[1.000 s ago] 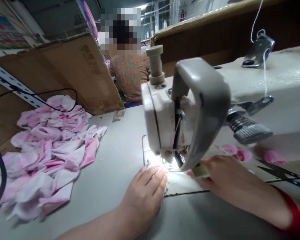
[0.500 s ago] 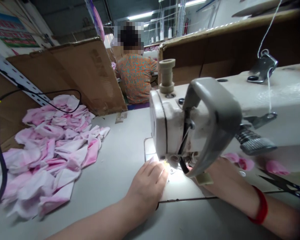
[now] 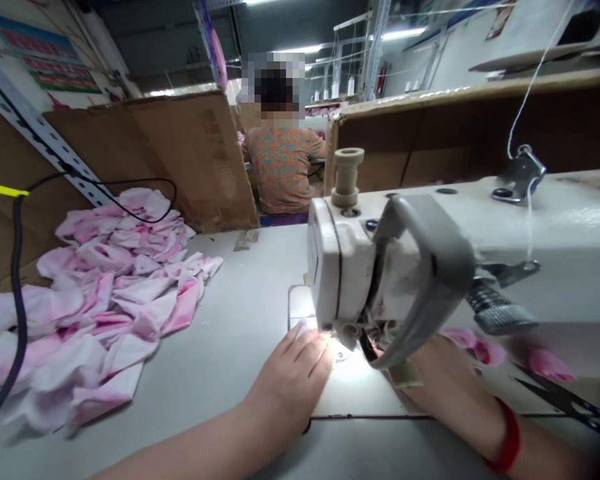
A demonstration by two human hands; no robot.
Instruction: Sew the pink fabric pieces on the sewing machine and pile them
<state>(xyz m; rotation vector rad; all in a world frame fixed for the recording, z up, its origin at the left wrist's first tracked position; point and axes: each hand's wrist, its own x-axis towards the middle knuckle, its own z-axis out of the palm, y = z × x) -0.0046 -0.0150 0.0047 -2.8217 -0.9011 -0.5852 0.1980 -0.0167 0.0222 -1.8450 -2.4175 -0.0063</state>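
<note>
A white sewing machine (image 3: 340, 260) stands on the right, its lamp lighting the plate under the head. At the left of the needle area, my left hand (image 3: 295, 373) rests with fingers close together and bent over a small pale piece of fabric (image 3: 307, 325), mostly hidden under them. My right hand (image 3: 433, 370), with a red band (image 3: 505, 433) on the wrist, reaches in behind the grey guard (image 3: 430, 267) from the right. Its fingers are hidden by the machine head, so what they hold does not show.
A heap of pink and white fabric pieces (image 3: 130, 300) lies on the table's left. Black scissors (image 3: 565, 400) and pink fabric bits (image 3: 550, 363) lie at the right. Cardboard panels (image 3: 155, 153) and a black cable (image 3: 17, 287) border the table. Another person (image 3: 283, 167) sits beyond, back turned.
The camera view has tilted up a little, so the machine sits lower in the picture. Both hands stay at the needle area, with little visible movement.
</note>
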